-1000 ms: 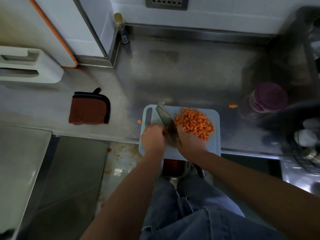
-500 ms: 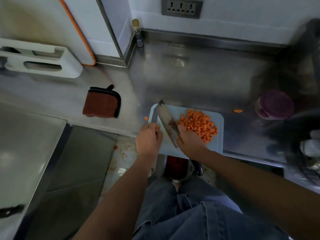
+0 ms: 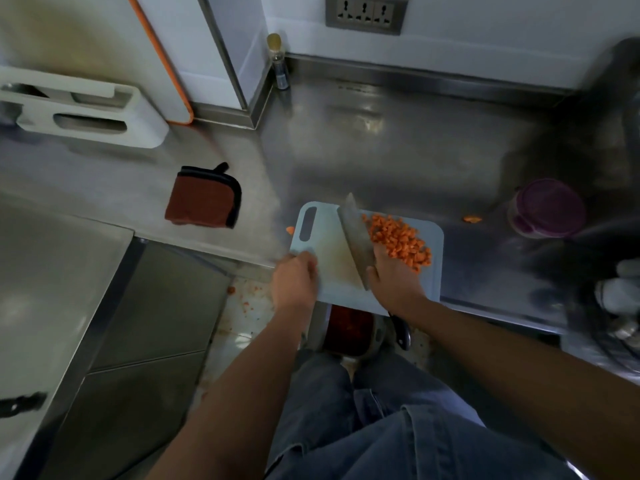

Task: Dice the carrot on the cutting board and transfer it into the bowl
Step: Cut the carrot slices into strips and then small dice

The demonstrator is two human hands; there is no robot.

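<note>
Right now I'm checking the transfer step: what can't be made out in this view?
- Bowl, head view: mostly hidden beneath the cutting board; contents unclear.
- Right hand on the knife: fingers hidden under the hand's back.
- Left hand: motion-blurred at the board's edge.

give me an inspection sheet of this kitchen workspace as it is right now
surface: steel counter; a carrot scrap lies right of the board, and another at its left edge.
job's things: cutting board overhangs the counter's near edge; diced carrot is piled on its right half; knife blade is against the pile; bowl sits below the overhang with reddish contents.
clutter: brown cloth pad, purple-lidded jar, small bottle, white rack.
hands: left hand grips the board's near left edge; right hand holds the knife.
cables: nothing seen.
surroundings: wall socket; carrot bits on the floor.
</note>
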